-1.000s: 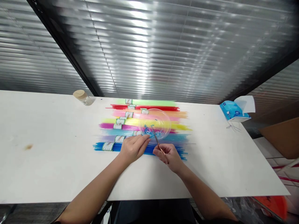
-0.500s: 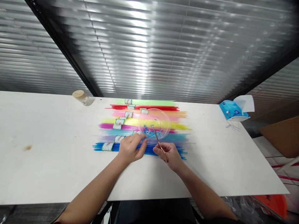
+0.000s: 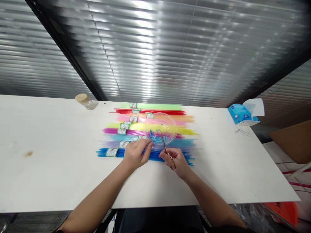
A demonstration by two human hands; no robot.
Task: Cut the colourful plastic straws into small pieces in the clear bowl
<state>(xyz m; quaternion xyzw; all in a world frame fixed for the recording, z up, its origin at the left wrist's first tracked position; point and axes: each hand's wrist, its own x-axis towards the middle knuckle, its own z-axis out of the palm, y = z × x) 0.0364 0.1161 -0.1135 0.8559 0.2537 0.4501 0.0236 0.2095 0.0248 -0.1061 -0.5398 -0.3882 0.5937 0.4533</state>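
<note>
A clear round plastic bowl (image 3: 172,120) rests on several bundles of coloured plastic straws. Small blue cut pieces (image 3: 154,136) lie inside it. My left hand (image 3: 136,153) pinches a thin blue straw (image 3: 156,140) whose end reaches over the bowl's near side. My right hand (image 3: 177,161) grips slim copper-coloured scissors (image 3: 166,149), their blades pointing up and left over the bowl beside the straw. Whether the blades touch the straw is too small to tell. Under and near my hands lies a dark blue straw bundle (image 3: 155,156) with a paper band (image 3: 112,152).
Further bundles, such as the red straws (image 3: 167,112), lie across the white table (image 3: 53,161). A jar with a beige lid (image 3: 85,101) stands at the back left. At the back right is a blue tissue pack (image 3: 243,115). Window blinds (image 3: 155,48) rise behind the table.
Hardly anything differs. My left fingertips have shifted very slightly to the left, and the scissors stay over the bowl in nearly the same pose.
</note>
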